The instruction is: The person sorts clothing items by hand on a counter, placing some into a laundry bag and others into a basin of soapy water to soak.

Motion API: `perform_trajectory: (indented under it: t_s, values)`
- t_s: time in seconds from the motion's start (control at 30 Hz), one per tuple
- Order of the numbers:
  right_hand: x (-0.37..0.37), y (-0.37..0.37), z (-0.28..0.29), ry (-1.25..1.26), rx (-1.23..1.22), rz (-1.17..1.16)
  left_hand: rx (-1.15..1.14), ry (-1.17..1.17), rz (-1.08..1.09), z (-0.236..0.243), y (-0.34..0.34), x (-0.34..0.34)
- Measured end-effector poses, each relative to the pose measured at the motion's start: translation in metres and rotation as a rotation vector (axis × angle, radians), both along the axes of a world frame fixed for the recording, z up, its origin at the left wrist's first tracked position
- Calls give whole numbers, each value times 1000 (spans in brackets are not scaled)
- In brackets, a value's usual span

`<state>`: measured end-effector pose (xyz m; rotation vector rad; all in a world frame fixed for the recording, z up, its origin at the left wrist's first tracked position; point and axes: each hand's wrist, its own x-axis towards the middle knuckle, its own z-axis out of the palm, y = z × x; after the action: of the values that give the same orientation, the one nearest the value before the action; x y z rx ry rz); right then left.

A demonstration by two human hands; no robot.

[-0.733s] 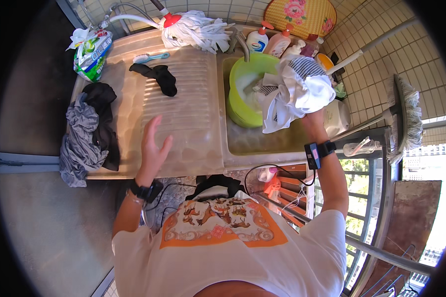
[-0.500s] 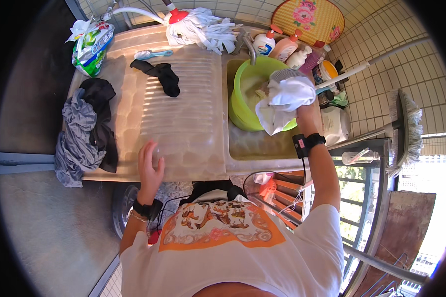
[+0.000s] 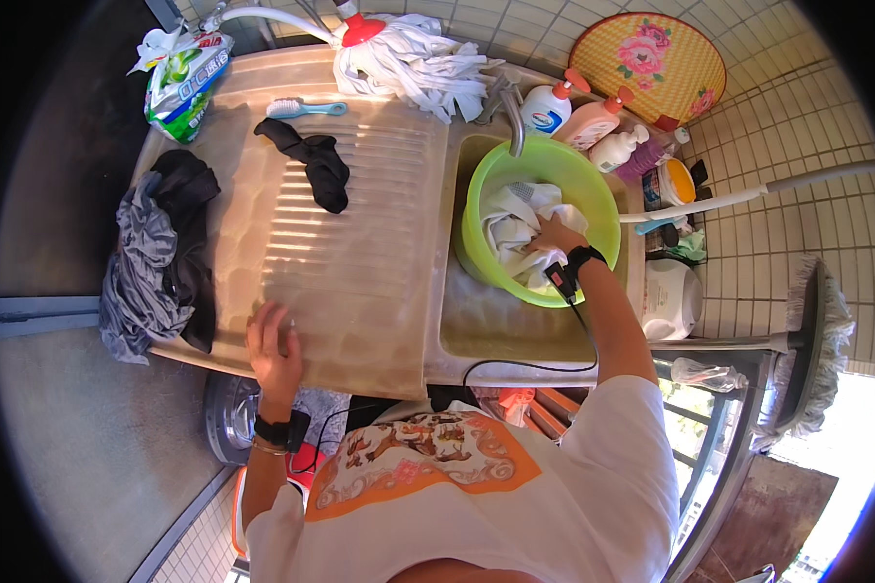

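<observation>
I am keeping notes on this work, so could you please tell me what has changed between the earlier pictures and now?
The right hand has lowered the white cloth leftward into the green basin and is touching it; whether it has let go is unclear. The left hand has drawn back toward the near edge of the washboard. The small black cloth, blue brush and grey cloth stayed put.

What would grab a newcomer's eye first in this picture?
Probably the bright green basin in the sink, with the right hand on white cloth inside it. Next, perhaps the flower-patterned woven mat against the tiled wall behind, and the white string mop head at the back of the washboard.
</observation>
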<state>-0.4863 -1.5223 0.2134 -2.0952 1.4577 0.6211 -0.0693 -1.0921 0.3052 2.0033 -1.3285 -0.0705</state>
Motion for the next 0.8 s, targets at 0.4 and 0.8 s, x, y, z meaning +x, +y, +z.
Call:
perform_trajectory:
  t_s: [0.4, 0.8]
  values:
    - [46, -44, -49, 172, 512, 86, 118, -42, 90, -20, -28, -8]
    - [30, -49, -88, 66, 369, 35, 70, 15, 137, -18, -30, 1]
